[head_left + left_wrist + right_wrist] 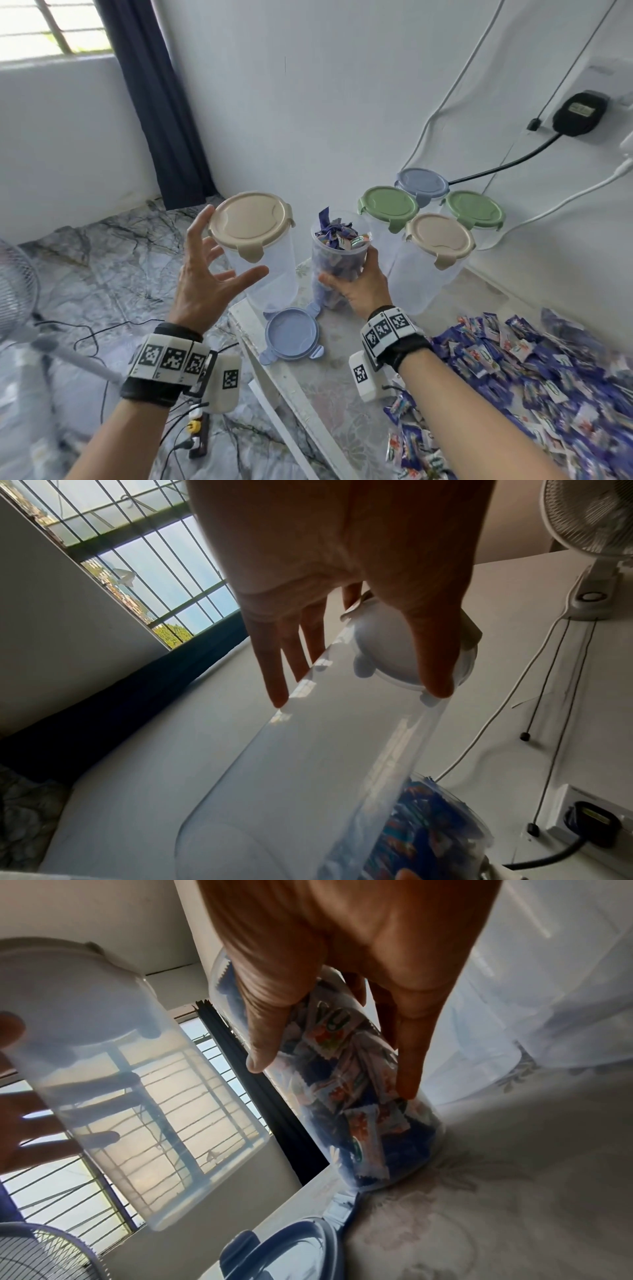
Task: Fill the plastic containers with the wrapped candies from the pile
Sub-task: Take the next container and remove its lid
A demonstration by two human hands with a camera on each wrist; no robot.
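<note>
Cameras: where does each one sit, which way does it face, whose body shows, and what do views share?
Head: on the head, facing forward and down at the table; both forearms, left hand and right hand show.
Left wrist: looks along the left palm and straight fingers at the empty clear plastic container with beige lid.
Right wrist: looks along the right hand's grip on the open clear container packed with wrapped candies.
Shared: both containers appear in all three views.
</note>
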